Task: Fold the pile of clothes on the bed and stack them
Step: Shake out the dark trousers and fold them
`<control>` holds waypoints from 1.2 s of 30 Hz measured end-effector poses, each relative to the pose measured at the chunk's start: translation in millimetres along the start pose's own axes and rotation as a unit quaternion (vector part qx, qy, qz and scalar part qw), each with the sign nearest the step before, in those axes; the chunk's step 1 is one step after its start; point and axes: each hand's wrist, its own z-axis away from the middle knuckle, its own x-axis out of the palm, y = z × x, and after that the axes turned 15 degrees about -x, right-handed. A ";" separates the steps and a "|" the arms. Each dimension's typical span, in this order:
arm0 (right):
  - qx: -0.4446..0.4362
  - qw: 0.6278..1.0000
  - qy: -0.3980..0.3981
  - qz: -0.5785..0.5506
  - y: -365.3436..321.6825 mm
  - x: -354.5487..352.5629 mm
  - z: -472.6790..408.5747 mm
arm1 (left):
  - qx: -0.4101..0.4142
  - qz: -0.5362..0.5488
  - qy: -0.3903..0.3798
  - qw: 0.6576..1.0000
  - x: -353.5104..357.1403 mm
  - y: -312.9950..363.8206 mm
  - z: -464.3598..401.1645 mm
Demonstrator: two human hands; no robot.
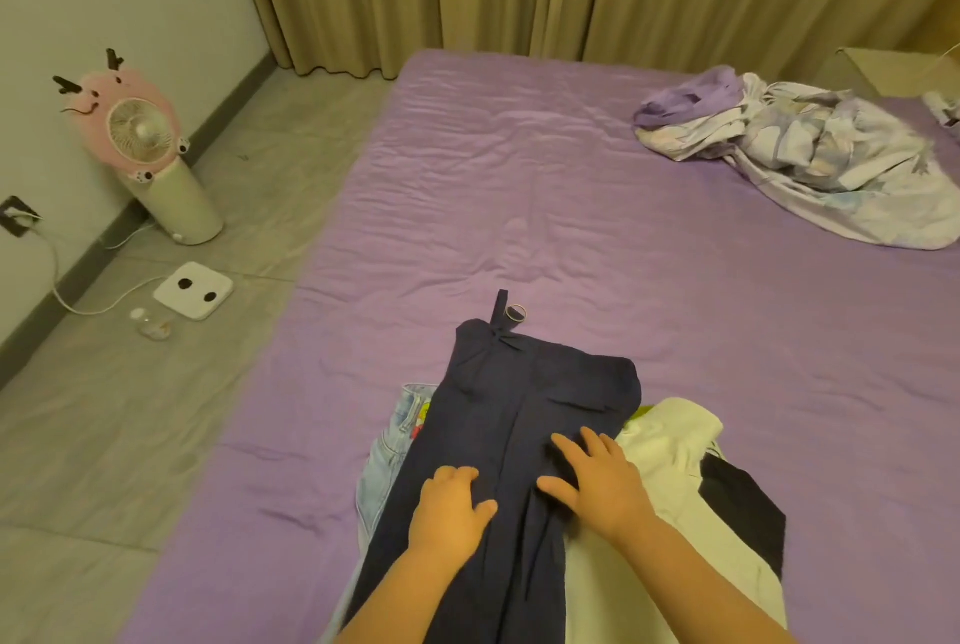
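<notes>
A dark navy strap dress [524,399] lies lengthwise on the purple bed [519,207], folded narrow, its strap end pointing away from me. It covers light blue jeans [387,451] on the left and lies beside a white garment [670,441] and a black garment [743,503] on the right. My left hand [449,508] presses flat on the dress's lower middle. My right hand [597,477] rests on the dress with fingers spread and straight, just right of the centre crease. A small ring-shaped item [516,314] lies by the strap.
A crumpled lilac and white patterned quilt [810,160] lies at the far right of the bed. On the grey floor to the left stand a pink fan [150,144], a white scale [193,290] and a small clear jar [150,324]. Beige curtains hang behind.
</notes>
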 end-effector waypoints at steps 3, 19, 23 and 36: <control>0.016 1.000 0.013 -0.010 10.4 4.3 -17.5 | -0.062 0.020 -0.036 0.997 12.7 2.7 -15.4; -0.075 0.989 -0.083 0.097 23.1 24.2 7.7 | -0.120 0.094 0.039 0.988 20.6 -47.6 1.1; -0.094 0.990 -0.047 0.096 20.7 28.5 23.3 | -0.087 0.318 0.039 0.943 18.9 -49.6 22.2; -0.075 0.935 0.159 -0.307 -33.8 -16.1 110.3 | 0.077 0.391 -0.212 0.893 40.4 6.2 233.0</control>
